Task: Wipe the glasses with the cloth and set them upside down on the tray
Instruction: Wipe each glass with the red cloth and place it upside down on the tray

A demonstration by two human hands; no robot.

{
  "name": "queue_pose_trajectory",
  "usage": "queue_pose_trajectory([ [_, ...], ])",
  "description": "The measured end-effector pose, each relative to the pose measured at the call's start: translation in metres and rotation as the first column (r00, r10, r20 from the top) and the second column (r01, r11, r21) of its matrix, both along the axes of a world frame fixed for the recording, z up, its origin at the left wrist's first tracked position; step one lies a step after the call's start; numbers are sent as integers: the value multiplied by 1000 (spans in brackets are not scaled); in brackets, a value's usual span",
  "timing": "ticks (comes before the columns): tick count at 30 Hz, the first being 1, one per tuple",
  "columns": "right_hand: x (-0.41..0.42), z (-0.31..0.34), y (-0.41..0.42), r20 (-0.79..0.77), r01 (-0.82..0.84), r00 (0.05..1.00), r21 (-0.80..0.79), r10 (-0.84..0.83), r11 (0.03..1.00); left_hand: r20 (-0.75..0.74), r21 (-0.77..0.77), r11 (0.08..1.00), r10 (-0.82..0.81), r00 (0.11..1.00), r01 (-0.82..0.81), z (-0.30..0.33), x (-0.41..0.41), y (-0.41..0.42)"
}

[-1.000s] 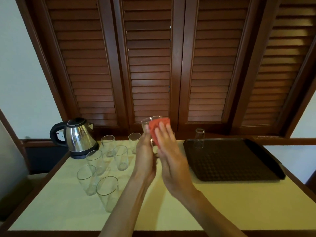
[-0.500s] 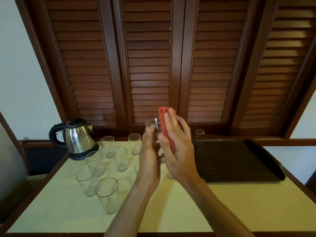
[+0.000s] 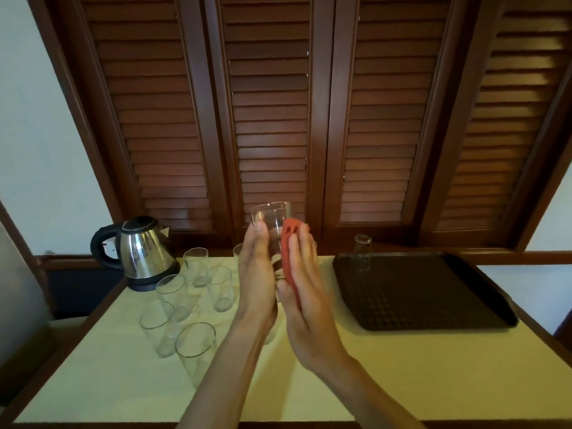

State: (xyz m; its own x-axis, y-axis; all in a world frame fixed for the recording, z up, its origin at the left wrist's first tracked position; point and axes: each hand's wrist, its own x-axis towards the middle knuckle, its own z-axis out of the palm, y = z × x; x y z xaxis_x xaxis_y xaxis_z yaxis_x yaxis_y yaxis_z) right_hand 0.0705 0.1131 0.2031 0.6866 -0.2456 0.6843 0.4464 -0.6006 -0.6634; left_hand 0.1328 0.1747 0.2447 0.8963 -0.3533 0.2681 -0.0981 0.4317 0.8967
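Hotel-like room — kettle, louvred shutters.

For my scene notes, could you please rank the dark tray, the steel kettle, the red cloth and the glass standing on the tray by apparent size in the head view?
1. Dark rectangular textured tray
2. Stainless steel kettle with black handle
3. Red cloth, partly hidden by the right hand, and the clear upside-down glass on the tray: too alike to rank.
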Motion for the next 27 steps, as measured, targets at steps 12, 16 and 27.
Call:
queue_pose_trajectory([
  [12, 8, 12, -9, 15, 1, 1000, 83, -3, 997, 29, 61, 998, -30, 999, 28, -3, -3, -1],
  [16, 14, 35, -24, 32, 61, 997, 162, -66, 985, 33, 90, 995, -33, 999, 29, -13, -19, -4],
  [27, 3, 21, -7, -12, -19, 1000, 22, 19, 1000, 36, -6, 995, -96, 995, 96, -3, 0, -3],
])
